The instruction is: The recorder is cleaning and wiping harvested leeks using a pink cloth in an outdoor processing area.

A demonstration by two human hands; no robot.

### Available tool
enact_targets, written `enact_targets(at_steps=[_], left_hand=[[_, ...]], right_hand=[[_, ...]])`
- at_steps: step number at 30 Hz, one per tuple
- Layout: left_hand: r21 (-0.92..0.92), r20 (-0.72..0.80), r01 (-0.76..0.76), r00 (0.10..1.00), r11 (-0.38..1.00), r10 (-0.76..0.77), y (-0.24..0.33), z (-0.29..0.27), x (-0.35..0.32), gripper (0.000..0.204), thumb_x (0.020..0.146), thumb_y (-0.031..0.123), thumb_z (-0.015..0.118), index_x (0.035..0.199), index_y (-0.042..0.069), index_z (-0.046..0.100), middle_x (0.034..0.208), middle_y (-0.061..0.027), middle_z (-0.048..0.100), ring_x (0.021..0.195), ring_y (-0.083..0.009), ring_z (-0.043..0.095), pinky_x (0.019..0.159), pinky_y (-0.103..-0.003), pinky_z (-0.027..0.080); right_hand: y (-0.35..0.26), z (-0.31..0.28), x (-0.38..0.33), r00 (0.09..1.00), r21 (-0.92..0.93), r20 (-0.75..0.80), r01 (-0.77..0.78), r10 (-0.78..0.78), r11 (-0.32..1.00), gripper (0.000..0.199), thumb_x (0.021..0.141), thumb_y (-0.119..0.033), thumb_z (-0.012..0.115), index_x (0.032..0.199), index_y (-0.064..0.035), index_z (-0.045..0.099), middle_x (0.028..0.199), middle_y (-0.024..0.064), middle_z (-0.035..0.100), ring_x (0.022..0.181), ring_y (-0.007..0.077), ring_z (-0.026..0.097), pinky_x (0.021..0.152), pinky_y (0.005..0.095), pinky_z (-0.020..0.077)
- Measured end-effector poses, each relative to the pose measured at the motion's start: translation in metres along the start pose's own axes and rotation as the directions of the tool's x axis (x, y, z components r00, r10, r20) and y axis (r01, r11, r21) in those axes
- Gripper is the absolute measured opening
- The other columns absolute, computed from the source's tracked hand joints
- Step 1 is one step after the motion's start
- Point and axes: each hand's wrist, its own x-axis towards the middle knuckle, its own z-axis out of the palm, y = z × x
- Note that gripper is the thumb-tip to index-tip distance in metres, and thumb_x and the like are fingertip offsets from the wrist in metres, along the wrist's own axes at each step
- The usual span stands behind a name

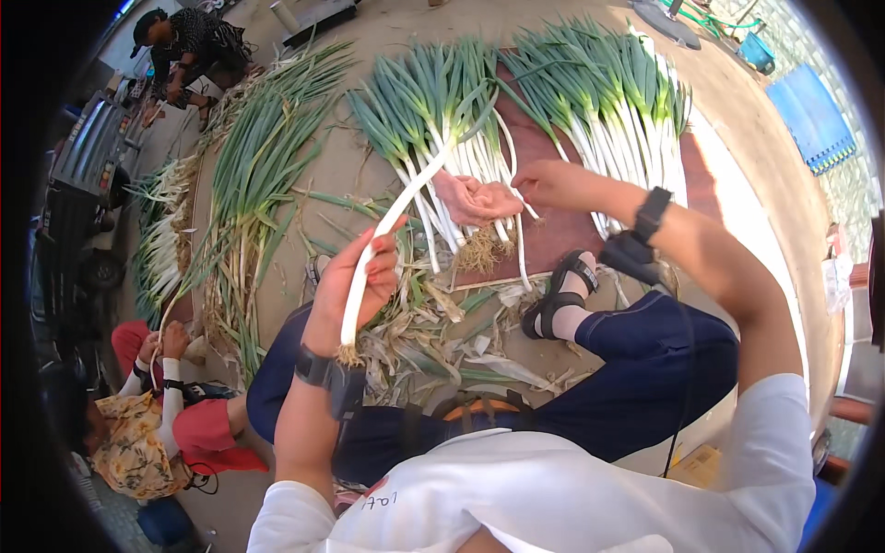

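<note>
My left hand [367, 272] is closed around the white stem of a long green onion [396, 207]. It slants up and to the right, its root end low by my wrist and its green leaves reaching over the middle pile. To the right, my right hand [558, 185] has its fingers bent together beside a crumpled pink cloth [475, 197]; what they pinch, if anything, is hidden. That cloth lies across the white stems of the middle pile of green onions [424, 97]. Below it, a tuft of roots [482, 249] pokes out.
Another pile of trimmed green onions [604, 88] lies at the right on a reddish-brown mat [636, 175]. Untrimmed onions [263, 175] are heaped at the left. Peeled dry leaves [433, 346] litter the ground between my legs. Two people [147, 424] work at the left, one farther back.
</note>
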Motion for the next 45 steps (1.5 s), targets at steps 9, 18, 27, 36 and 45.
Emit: enact_targets(at_steps=[9,18,27,36,45], left_hand=[[-0.085,-0.208,0.090,0.972,0.992,-0.106,-0.020,-0.074,-0.033,0.033,0.092,0.022,0.041,0.119,0.002,0.040,0.073,-0.0012,0.047,0.058,-0.0079,0.041,0.046,-0.019,0.036],[0.088,-0.243,-0.020,0.969,0.996,0.041,-0.018,-0.064,-0.035,0.026,0.087,0.014,0.043,0.109,0.000,0.042,0.081,-0.0056,0.050,0.061,-0.0084,0.042,0.044,-0.017,0.038],[0.368,-0.278,0.148,0.960,0.918,-0.044,-0.043,-0.082,-0.067,0.032,0.089,0.017,0.041,0.115,-0.001,0.043,0.094,-0.0083,0.055,0.070,-0.0101,0.052,0.049,-0.019,0.047],[0.800,-0.358,0.120,0.882,0.588,0.306,-0.099,-0.057,-0.069,0.022,0.088,0.009,0.038,0.106,0.001,0.048,0.086,-0.0108,0.057,0.069,-0.0160,0.056,0.057,-0.032,0.046],[0.856,0.234,0.114,0.783,-0.504,0.576,-0.115,-0.051,-0.076,0.024,0.087,0.013,0.045,0.107,0.001,0.045,0.085,-0.0204,0.055,0.078,-0.0387,0.054,0.064,-0.043,0.042]], right_hand=[[0.060,0.158,0.123,0.843,-0.376,-0.483,0.042,-0.235,0.926,0.063,0.069,-0.015,0.061,0.127,-0.0105,0.036,0.110,0.0157,0.053,0.106,0.0339,0.047,0.087,0.0416,0.0376],[0.031,0.168,0.048,0.939,0.941,-0.335,0.337,0.074,-0.022,0.020,0.084,-0.017,0.045,0.100,-0.0056,0.051,0.078,-0.0009,0.055,0.068,0.0113,0.054,0.053,0.0224,0.0400],[-0.087,0.151,-0.029,0.953,0.847,-0.299,0.240,-0.053,-0.474,0.047,0.088,-0.039,0.043,0.123,-0.0099,0.036,0.116,0.0070,0.045,0.110,0.0193,0.044,0.095,0.0374,0.0357],[-0.123,0.231,-0.048,0.992,0.990,0.121,-0.124,-0.044,-0.070,0.037,0.081,-0.012,0.058,0.116,-0.0061,0.045,0.102,0.0023,0.053,0.096,0.0118,0.051,0.084,0.0268,0.0410],[-0.119,0.236,-0.026,0.952,0.946,-0.300,0.304,0.055,-0.109,0.032,0.082,-0.004,0.049,0.113,-0.0031,0.040,0.109,0.0090,0.051,0.100,0.0179,0.053,0.083,0.0329,0.0450]])
